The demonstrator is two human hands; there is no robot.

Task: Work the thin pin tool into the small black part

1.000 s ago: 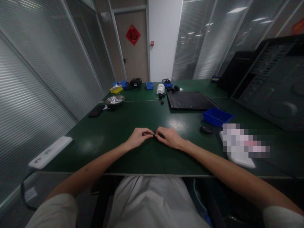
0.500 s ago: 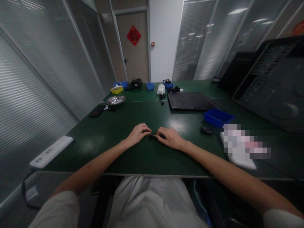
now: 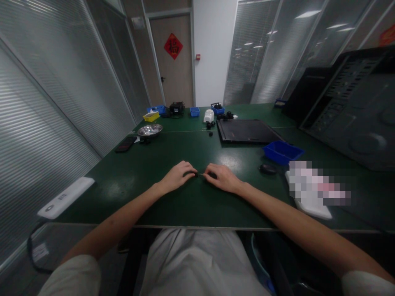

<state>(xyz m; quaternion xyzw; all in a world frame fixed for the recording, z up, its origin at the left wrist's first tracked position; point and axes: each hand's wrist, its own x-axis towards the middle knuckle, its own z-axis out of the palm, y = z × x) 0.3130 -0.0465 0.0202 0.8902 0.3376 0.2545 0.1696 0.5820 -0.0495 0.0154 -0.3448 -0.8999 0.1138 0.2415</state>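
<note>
- A small dark piece [image 3: 196, 174] is pinched by the left hand [image 3: 177, 177].
- A thin pale piece [image 3: 201, 174] is pinched by the right hand [image 3: 224, 178], near the dark one, over the green table [image 3: 191, 209].
- A black mouse [image 3: 268, 169] is seen rightward.

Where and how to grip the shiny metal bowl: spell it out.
Pinch the rim of the metal bowl on its right, coming from the right with the left hand, which is nearer. It sits upright with a wide, flared rim, so thumb inside and fingers beneath should hold. Bare table lies on that side; the phone is to the left.
</note>
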